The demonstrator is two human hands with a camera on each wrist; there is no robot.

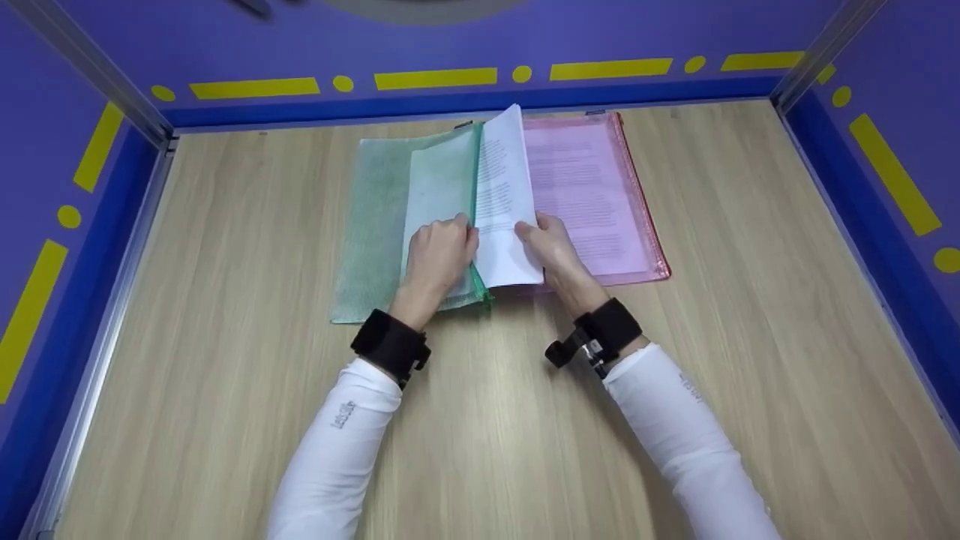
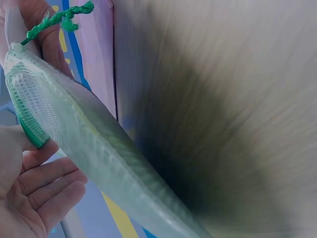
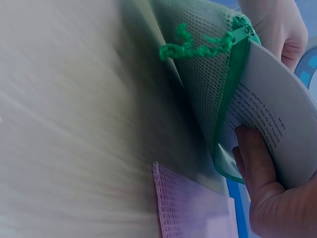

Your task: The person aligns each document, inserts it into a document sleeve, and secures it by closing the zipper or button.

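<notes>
A green mesh zip pouch [image 1: 379,225] lies tilted on the table, its zipped edge open toward the right. Printed white papers [image 1: 506,202] stand partly inside it and partly out through that opening. My left hand [image 1: 441,251] pinches the pouch's green edge between thumb and fingers, as the left wrist view shows. My right hand [image 1: 553,247] grips the papers by their right side, thumb on the printed face. From the zip end hangs a knotted green cord [image 3: 198,49]. Beneath the right hand, a pink mesh pouch [image 1: 600,195] with a printed sheet inside lies flat.
The wood-grain table [image 1: 225,337] is bordered by blue walls with yellow dashes and dots [image 1: 435,79]. The pink pouch's red zipped edge [image 1: 641,195] runs down its right side. Metal rails [image 1: 112,315] line the table's left edge.
</notes>
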